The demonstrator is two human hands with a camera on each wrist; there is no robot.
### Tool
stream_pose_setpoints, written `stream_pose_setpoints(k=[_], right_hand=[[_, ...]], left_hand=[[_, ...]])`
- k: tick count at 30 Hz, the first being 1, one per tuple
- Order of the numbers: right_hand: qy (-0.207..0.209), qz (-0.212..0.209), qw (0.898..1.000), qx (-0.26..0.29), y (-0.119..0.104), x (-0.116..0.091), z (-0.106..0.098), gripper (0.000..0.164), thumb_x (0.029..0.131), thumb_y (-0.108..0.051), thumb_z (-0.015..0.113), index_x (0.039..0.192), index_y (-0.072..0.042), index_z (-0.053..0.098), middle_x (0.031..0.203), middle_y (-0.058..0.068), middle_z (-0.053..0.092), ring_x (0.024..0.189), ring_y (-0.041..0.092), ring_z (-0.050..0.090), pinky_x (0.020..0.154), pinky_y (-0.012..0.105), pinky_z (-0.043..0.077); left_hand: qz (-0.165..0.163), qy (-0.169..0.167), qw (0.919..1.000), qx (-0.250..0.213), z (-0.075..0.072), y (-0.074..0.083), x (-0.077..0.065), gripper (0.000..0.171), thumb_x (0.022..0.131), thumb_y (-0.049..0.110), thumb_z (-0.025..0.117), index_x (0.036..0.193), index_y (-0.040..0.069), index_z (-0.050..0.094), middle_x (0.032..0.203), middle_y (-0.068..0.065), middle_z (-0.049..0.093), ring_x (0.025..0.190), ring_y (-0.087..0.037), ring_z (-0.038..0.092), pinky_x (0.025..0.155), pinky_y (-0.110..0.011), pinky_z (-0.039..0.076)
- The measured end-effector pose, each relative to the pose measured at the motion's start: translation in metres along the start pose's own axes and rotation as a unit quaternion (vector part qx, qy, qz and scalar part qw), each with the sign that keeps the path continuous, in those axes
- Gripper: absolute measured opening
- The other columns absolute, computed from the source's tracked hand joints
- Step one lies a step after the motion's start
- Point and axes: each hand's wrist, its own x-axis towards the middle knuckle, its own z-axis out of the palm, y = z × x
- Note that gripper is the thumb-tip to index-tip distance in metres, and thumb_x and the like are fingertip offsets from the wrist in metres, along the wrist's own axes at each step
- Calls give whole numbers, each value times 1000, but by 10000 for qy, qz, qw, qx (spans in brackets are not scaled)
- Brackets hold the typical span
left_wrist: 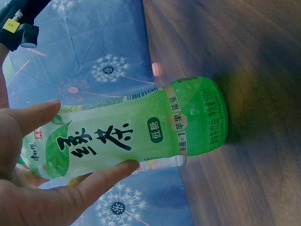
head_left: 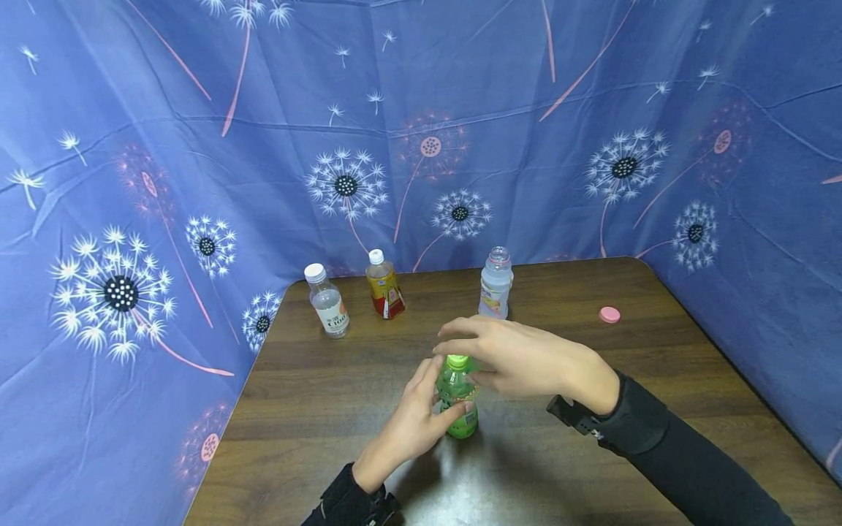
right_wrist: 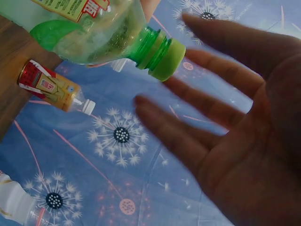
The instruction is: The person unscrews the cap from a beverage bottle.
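A green tea bottle (head_left: 460,420) with a light green cap (right_wrist: 169,60) stands on the wooden table in front of me. My left hand (head_left: 411,420) holds it from the side, thumb and fingers on opposite sides of its body, as the left wrist view shows; the label (left_wrist: 103,136) lies between them. Over the top of the bottle is my right hand (head_left: 520,358), its fingers spread. In the right wrist view these fingers (right_wrist: 216,70) are extended around the cap, with fingertips close to it and not closed on it.
Toward the back left stand a clear bottle (head_left: 331,310) with a white cap and an amber drink bottle (head_left: 384,288). A pale bottle (head_left: 495,288) without a cap stands behind my right hand. On the right lies a pink cap (head_left: 609,314). Dandelion-patterned blue cloth (head_left: 408,73) hangs behind the table.
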Motion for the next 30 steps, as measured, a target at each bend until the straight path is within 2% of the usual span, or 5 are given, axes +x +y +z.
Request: stream_pose_setpoints(k=[3,8,17,23,30], right_hand=[[-118,-457,9988,145,2,1,-2,50,91,0,66,133,-26,65,145,-2,56,135,18,52,102,37,56],[-288,-565,9978,208,3,4,-2,42,92,6,62,121,-22,73,136,-3,63,126,15,59,97,31,58],[-103,-465,9988,-70,4,10,-1,28,93,-8,71,118,-20,75,122,-4,70,115,14,66,94,31,59],[301,-325,9973,-584,4,16,5,18,91,-27,77,107,-18,76,89,-8,67,75,4,64,65,22,56],[873,139,9900,-1103,1,20,16,22,90,-41,76,85,-20,72,73,-10,61,61,4,58,52,23,49]], left_hand=[[-6,-8,10000,-64,-1,0,0,78,95,30,73,156,36,27,142,-3,46,132,-26,53,95,-48,59],[-60,-78,9999,-88,0,1,1,82,95,32,73,157,42,21,142,-3,45,134,-27,52,95,-47,59],[-117,-36,9998,-152,1,2,1,82,94,33,73,157,45,22,141,-3,46,131,-26,53,95,-48,59],[-85,-7,10000,-36,1,3,2,83,95,33,73,158,41,20,142,-5,46,128,-25,54,95,-42,59],[-50,57,10000,-39,1,3,2,85,94,33,73,160,38,19,140,-7,47,127,-27,55,93,-45,60]])
